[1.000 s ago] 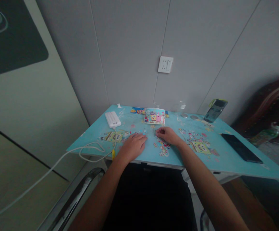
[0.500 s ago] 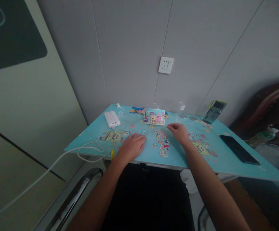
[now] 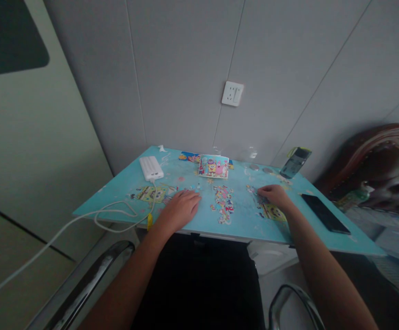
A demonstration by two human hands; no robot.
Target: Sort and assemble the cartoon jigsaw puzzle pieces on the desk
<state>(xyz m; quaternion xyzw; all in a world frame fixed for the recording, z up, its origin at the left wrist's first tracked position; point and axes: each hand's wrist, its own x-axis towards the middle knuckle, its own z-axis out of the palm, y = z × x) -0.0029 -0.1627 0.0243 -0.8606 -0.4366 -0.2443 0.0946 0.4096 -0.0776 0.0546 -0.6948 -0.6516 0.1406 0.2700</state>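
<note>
My left hand (image 3: 181, 208) lies palm down near the table's front edge, fingers stretched out and resting on the tabletop. To its right is a cluster of small colourful pieces (image 3: 223, 204), seemingly jigsaw pieces. Farther right, my right hand (image 3: 274, 197) is low over the table with its fingers drawn together; whether something small is between the fingertips cannot be made out. More small pieces (image 3: 252, 189) lie just left of those fingertips, beside a yellow cartoon print (image 3: 274, 213). Behind the cluster a cartoon picture card (image 3: 213, 166) is propped up.
On the blue table (image 3: 240, 227) are a white power bank (image 3: 151, 168) with a cable (image 3: 118, 202) at left, a black phone (image 3: 325, 213) at right and a dark bottle (image 3: 295, 162) at the back. A wall with a socket (image 3: 232, 93) stands behind.
My right hand has moved right, from beside the card and cluster to the pieces at the right. My left hand stays in place on the table. The view has shifted slightly.
</note>
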